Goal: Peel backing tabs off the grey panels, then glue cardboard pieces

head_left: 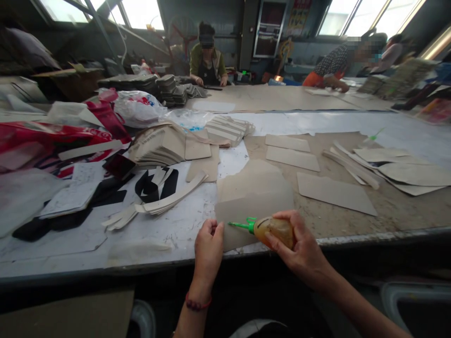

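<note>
A squeeze bottle [278,231] of amber glue, with a green nozzle, lies tilted sideways in my right hand [299,244]. Its fingers and thumb wrap round the bottle's body. The nozzle tip points left, just above the near part of a greyish-beige card sheet [253,209]. My left hand [209,246] is at the sheet's left edge, fingers curled in and thumb pressed close to them. Whatever may be between those fingers is hidden. Cut card pieces [334,192] lie to the right of the sheet.
Left of my hands are pale curved strips [176,199], a black ribbon roll [148,185], an open notebook [75,188] and stacked card [158,145]. Plastic bags [136,108] stand behind. More cut sheets [416,171] lie right. Co-workers [207,63] sit across the table.
</note>
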Demonstrator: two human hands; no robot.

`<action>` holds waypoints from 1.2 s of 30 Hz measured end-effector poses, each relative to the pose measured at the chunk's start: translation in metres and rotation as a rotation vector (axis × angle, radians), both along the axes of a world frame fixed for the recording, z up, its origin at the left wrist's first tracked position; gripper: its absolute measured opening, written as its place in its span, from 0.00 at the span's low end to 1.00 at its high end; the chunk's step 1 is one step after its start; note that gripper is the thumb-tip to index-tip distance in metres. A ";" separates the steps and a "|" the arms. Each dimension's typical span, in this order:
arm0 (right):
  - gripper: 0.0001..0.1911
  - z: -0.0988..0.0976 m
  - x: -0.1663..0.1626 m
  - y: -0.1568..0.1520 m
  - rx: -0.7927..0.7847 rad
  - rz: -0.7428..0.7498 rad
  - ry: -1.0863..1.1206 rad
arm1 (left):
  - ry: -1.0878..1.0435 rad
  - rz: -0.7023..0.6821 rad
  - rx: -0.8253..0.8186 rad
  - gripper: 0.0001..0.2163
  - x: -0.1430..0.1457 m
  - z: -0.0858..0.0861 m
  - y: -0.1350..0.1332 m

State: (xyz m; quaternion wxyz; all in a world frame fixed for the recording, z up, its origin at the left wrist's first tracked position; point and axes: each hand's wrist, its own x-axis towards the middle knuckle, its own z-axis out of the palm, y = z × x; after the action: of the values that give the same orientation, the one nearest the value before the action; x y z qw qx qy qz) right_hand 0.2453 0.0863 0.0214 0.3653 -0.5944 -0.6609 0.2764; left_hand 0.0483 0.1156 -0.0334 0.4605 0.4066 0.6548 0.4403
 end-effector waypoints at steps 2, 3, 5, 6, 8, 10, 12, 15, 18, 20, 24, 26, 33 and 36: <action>0.14 0.001 -0.001 -0.001 -0.003 0.015 -0.025 | -0.005 0.005 0.003 0.10 0.000 0.000 0.000; 0.14 0.003 0.000 -0.002 -0.003 0.019 -0.039 | -0.008 0.007 0.005 0.10 -0.001 -0.001 -0.001; 0.13 0.005 0.002 -0.004 0.003 0.024 -0.069 | -0.013 0.009 0.010 0.10 -0.001 -0.002 -0.001; 0.13 0.007 0.004 -0.005 0.009 0.023 -0.085 | -0.015 0.010 0.013 0.10 -0.002 -0.003 -0.001; 0.12 0.009 0.006 -0.006 0.033 0.016 -0.120 | -0.014 0.015 0.016 0.10 -0.002 -0.004 -0.002; 0.12 0.011 0.006 -0.006 0.081 0.007 -0.161 | -0.008 0.021 0.019 0.10 -0.003 -0.004 -0.002; 0.13 0.010 0.002 -0.004 0.141 0.006 -0.196 | -0.004 0.021 0.024 0.10 -0.003 -0.004 -0.002; 0.13 0.009 -0.007 -0.002 0.188 0.039 -0.211 | 0.003 0.013 0.032 0.10 -0.003 -0.003 -0.003; 0.13 0.009 -0.014 -0.003 0.202 0.088 -0.206 | 0.014 0.011 0.038 0.11 -0.003 -0.002 -0.004; 0.14 0.010 -0.015 -0.005 0.208 0.118 -0.203 | 0.018 0.013 0.043 0.11 -0.003 -0.002 -0.005; 0.14 0.013 -0.009 -0.010 0.195 0.152 -0.226 | 0.019 0.014 0.049 0.11 -0.003 -0.001 -0.005; 0.14 0.015 -0.006 -0.011 0.208 0.137 -0.246 | 0.019 0.013 0.051 0.11 -0.003 -0.001 -0.006; 0.17 0.014 -0.012 -0.006 0.287 0.117 -0.280 | 0.038 0.011 0.053 0.11 -0.004 0.000 -0.006; 0.18 0.013 -0.018 -0.006 0.281 0.136 -0.264 | 0.052 0.008 0.052 0.11 -0.005 0.000 -0.007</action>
State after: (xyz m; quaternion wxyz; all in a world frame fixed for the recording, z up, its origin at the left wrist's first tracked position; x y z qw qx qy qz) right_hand 0.2273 0.0803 0.0344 0.3353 -0.5226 -0.7739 0.1250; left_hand 0.0430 0.1090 -0.0338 0.4308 0.4269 0.6565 0.4485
